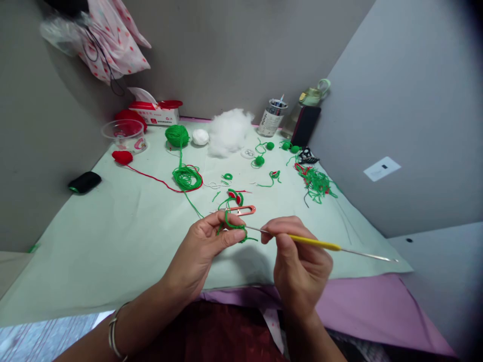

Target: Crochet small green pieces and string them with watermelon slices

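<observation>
My left hand pinches a small green crochet piece between thumb and fingers, with green yarn looped over the index finger. A crochet hook with a yellow handle lies in the closed fingers of my right hand. Its thin metal tip reaches left to the green piece; whether it passes through a stitch is too small to tell. The other metal end points right. Just beyond my left hand lie orange thread snips and small red and green crocheted pieces.
A coil of green yarn and a green yarn ball lie at left, near a red yarn ball and a clear plastic tub. White stuffing sits at the back. Yarn scraps and a bottle stand right.
</observation>
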`<state>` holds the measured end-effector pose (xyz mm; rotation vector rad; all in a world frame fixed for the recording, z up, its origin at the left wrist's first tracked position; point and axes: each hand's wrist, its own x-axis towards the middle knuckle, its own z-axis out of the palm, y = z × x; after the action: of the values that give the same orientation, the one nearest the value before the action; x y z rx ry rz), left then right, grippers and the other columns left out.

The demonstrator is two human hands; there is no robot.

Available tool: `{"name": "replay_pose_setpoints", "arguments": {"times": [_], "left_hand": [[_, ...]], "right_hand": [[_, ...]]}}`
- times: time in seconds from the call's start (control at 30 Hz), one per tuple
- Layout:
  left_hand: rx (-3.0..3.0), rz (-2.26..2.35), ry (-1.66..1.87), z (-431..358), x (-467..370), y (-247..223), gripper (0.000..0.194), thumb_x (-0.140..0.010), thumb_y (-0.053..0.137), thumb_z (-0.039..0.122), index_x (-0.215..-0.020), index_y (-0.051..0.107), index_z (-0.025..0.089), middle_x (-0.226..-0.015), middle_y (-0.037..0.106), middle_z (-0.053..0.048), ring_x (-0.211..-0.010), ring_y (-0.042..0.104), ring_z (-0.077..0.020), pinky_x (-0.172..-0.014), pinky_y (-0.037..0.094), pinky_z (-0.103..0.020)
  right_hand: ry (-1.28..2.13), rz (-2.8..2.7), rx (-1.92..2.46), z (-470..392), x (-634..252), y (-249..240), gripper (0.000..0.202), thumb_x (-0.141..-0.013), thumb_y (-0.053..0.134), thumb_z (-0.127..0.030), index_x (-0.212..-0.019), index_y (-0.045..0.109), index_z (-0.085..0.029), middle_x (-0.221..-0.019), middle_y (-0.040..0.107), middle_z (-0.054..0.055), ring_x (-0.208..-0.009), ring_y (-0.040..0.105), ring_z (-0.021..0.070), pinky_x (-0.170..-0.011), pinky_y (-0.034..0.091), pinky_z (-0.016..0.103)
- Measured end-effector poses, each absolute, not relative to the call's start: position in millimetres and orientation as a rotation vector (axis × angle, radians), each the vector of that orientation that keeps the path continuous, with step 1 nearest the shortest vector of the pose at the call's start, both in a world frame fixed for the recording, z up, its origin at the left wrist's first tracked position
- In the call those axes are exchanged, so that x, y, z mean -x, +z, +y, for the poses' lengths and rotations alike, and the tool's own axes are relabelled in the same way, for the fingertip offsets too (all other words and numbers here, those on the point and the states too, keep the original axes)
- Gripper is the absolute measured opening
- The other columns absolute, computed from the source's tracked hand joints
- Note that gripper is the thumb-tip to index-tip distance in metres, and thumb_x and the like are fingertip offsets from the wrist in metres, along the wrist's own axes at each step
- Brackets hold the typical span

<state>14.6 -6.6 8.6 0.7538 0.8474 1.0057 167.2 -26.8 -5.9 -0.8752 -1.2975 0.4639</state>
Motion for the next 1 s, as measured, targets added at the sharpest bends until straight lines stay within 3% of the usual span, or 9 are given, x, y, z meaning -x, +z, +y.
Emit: {"name": "replay_pose_setpoints", "arguments": {"times": [0.2, 0.33, 0.47, 0.63, 1.0], "left_hand": [[-0.692, 0.783, 0.998, -7.3, -16.9, 6.6, 0.016, -0.076, 0.085, 0.025, -0.084, 0.072, 0.02, -0.083, 0.062, 0.001, -0.084, 0.052, -0.014, -0.081, 0.039, -0.026], [-0.568, 0.694, 0.902, -6.9, -15.8, 9.4, 0.021, -0.077, 0.083, 0.023, -0.092, 0.069, 0.02, -0.086, 0.065, 0.0, -0.087, 0.057, -0.0145, -0.086, 0.041, -0.027], [-0.541, 0.665, 0.893, -6.1, -15.0, 10.1, 0.023, -0.075, 0.084, 0.021, -0.089, 0.066, 0.019, -0.08, 0.063, 0.002, -0.078, 0.056, -0.0118, -0.077, 0.04, -0.024], [-0.581, 0.654, 0.91, -5.4, -15.4, 8.7, 0.021, -0.075, 0.084, 0.02, -0.084, 0.065, 0.019, -0.075, 0.058, 0.004, -0.072, 0.049, -0.0092, -0.071, 0.037, -0.022], [-0.662, 0.737, 0.931, -5.5, -15.7, 7.1, 0.023, -0.073, 0.086, 0.025, -0.081, 0.065, 0.019, -0.077, 0.056, 0.004, -0.075, 0.047, -0.011, -0.073, 0.037, -0.023]], "right_hand": [[0.412, -1.298, 0.861, -30.7, -164.2, -12.3, 0.021, -0.097, 0.058, -0.013, -0.101, 0.076, -0.023, -0.084, 0.069, 0.003, -0.075, 0.062, 0.0167, -0.063, 0.05, 0.032], [0.714, -1.157, 0.81, -25.9, -164.6, -14.9, 0.018, -0.099, 0.058, -0.019, -0.097, 0.075, -0.023, -0.082, 0.066, 0.002, -0.072, 0.06, 0.0148, -0.064, 0.049, 0.03], [0.889, -1.083, 0.746, -21.4, -167.7, -13.0, 0.018, -0.099, 0.058, -0.021, -0.093, 0.075, -0.02, -0.079, 0.063, 0.002, -0.07, 0.059, 0.0128, -0.064, 0.048, 0.028], [0.916, -1.091, 0.738, -21.8, -171.0, -11.4, 0.018, -0.099, 0.058, -0.021, -0.092, 0.074, -0.019, -0.078, 0.062, 0.001, -0.07, 0.058, 0.0122, -0.064, 0.047, 0.027], [0.782, -1.197, 0.792, -23.0, -174.6, -13.1, 0.019, -0.1, 0.056, -0.017, -0.095, 0.074, -0.02, -0.08, 0.063, 0.002, -0.073, 0.058, 0.0136, -0.067, 0.048, 0.029]]}}
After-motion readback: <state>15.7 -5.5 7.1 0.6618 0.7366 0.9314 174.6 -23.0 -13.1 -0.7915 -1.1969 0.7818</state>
